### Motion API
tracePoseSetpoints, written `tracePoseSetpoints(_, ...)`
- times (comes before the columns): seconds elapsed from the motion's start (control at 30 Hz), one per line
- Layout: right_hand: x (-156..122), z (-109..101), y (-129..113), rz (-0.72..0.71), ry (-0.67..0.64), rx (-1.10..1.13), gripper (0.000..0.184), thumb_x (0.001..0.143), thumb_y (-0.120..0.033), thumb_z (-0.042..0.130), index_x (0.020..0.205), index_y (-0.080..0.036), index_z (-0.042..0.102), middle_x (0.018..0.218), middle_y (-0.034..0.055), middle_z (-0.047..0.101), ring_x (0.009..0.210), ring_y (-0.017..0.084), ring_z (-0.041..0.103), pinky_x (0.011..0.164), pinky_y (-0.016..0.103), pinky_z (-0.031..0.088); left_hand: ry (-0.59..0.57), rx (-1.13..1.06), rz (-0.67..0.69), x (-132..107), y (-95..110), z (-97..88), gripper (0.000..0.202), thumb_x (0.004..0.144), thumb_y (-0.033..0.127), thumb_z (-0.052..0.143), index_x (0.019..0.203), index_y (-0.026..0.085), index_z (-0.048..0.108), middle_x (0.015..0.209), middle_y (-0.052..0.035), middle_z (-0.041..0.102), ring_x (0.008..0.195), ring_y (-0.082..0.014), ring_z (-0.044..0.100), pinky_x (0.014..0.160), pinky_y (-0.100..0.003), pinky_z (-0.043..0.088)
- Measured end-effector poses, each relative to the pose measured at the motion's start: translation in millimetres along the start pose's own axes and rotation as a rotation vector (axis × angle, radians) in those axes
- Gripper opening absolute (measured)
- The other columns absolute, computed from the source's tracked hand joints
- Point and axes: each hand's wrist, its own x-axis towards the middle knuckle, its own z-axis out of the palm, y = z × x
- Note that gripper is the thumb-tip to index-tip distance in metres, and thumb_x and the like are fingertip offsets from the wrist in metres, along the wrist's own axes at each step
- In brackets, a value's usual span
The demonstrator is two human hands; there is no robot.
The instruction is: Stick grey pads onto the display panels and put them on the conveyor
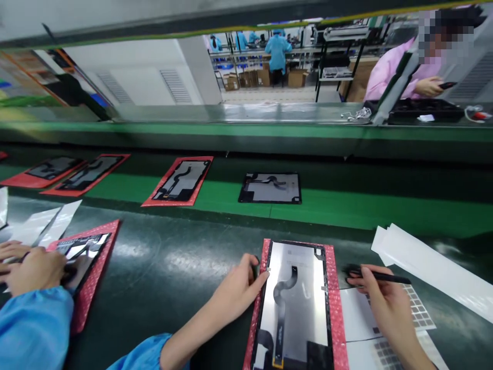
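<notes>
A tablet-sized display panel (304, 313) lies back side up on a pink bubble-wrap sheet (337, 308) in front of me. A curved flex cable (280, 308) runs along its silver back. My left hand (241, 285) rests at the panel's left edge, thumb touching the rim and the other fingers bent apart from it. To the right of the panel, my right hand (385, 295) grips a black brush (389, 278), its dark bristle end pointing left. Beneath that hand lie white sheets (358, 313) with a grid of small grey stickers (419, 308).
Long white strips (435, 267) lie at the right. Across the green conveyor belt (223, 190) are a bare panel (271, 187) and several panels on pink wrap (181, 180). At left, a co-worker's hands (36, 270) work over another panel (87, 254). A pink-sleeved person (408, 72) is opposite.
</notes>
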Motion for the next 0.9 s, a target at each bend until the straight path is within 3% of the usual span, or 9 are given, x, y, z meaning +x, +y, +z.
tracePoseSetpoints(0.07,-1,0,1,-0.009,-0.007,0.012,0.06,0.083,-0.076,0.075,0.101,-0.019,0.07,0.088,0.013,0.084,0.082,0.033,0.083,0.063,0.037,0.067,-0.044,-0.016,-0.039,7,0,-2.0,0.037,0.092,0.06,0.052,0.09,0.023,0.049,0.064,0.005,0.052,0.043,-0.0158,0.048,0.048,-0.03,0.036)
tracePoseSetpoints(0.13,-1,-1,5,-0.013,-0.012,0.031,0.059,0.084,-0.075,0.075,0.102,-0.019,0.07,0.09,0.0132,0.084,0.084,0.033,0.083,0.066,0.038,0.068,-0.08,-0.055,-0.048,11,2,-3.5,0.04,0.089,0.063,0.053,0.082,0.023,0.05,0.063,0.0045,0.052,0.043,-0.0148,0.046,0.045,-0.029,0.033)
tracePoseSetpoints(0.3,7,-5,20,0.031,-0.087,0.071,0.063,0.08,-0.077,0.077,0.104,-0.018,0.072,0.094,0.0153,0.084,0.087,0.035,0.083,0.071,0.042,0.069,0.006,-0.22,0.029,15,8,2.2,0.049,0.087,0.069,0.057,0.077,0.023,0.046,0.073,0.003,0.051,0.068,-0.0154,0.049,0.062,-0.027,0.04)
tracePoseSetpoints(0.4,10,-6,24,0.025,-0.106,0.058,0.062,0.082,-0.076,0.074,0.105,-0.018,0.072,0.098,0.0158,0.084,0.09,0.035,0.083,0.076,0.044,0.069,0.01,-0.365,0.055,18,13,10.8,0.051,0.084,0.07,0.062,0.09,0.024,0.042,0.078,0.003,0.057,0.069,-0.0149,0.053,0.065,-0.027,0.042)
tracePoseSetpoints(0.53,9,-3,25,0.006,-0.097,0.038,0.063,0.083,-0.077,0.072,0.106,-0.019,0.072,0.097,0.0159,0.084,0.089,0.035,0.083,0.076,0.043,0.068,-0.001,-0.507,0.095,37,27,9.0,0.074,0.078,0.063,0.075,0.13,0.027,0.038,0.087,0.0011,0.068,0.07,-0.0177,0.064,0.065,-0.028,0.047)
tracePoseSetpoints(0.6,8,0,25,-0.003,-0.097,0.029,0.065,0.082,-0.079,0.071,0.105,-0.019,0.071,0.097,0.016,0.084,0.089,0.035,0.083,0.075,0.042,0.068,0.02,-0.536,0.104,58,39,-1.3,0.081,0.079,0.055,0.079,0.141,0.026,0.036,0.089,0.0004,0.069,0.073,-0.0195,0.067,0.067,-0.03,0.051)
tracePoseSetpoints(0.7,6,4,25,-0.034,-0.054,0.004,0.065,0.085,-0.081,0.064,0.107,-0.02,0.07,0.097,0.0155,0.084,0.088,0.035,0.083,0.078,0.042,0.066,0.095,-0.535,0.082,110,62,-23.3,0.062,0.091,0.041,0.077,0.142,0.022,0.047,0.096,-0.0023,0.069,0.072,-0.0172,0.067,0.067,-0.03,0.055)
tracePoseSetpoints(0.77,7,5,25,-0.048,-0.04,-0.01,0.065,0.087,-0.081,0.061,0.108,-0.02,0.069,0.095,0.0147,0.085,0.087,0.034,0.083,0.078,0.042,0.066,0.17,-0.521,0.053,152,80,-37.6,0.041,0.101,0.039,0.069,0.134,0.017,0.058,0.108,-0.0061,0.068,0.081,-0.0171,0.067,0.072,-0.033,0.06)
tracePoseSetpoints(0.9,8,7,24,-0.076,-0.077,-0.027,0.063,0.084,-0.081,0.065,0.103,-0.022,0.07,0.09,0.0135,0.084,0.084,0.035,0.083,0.072,0.041,0.067,0.243,-0.509,0.03,226,120,-54.4,0.038,0.102,0.039,0.069,0.132,0.017,0.062,0.126,-0.0104,0.066,0.104,-0.0233,0.069,0.088,-0.042,0.063)
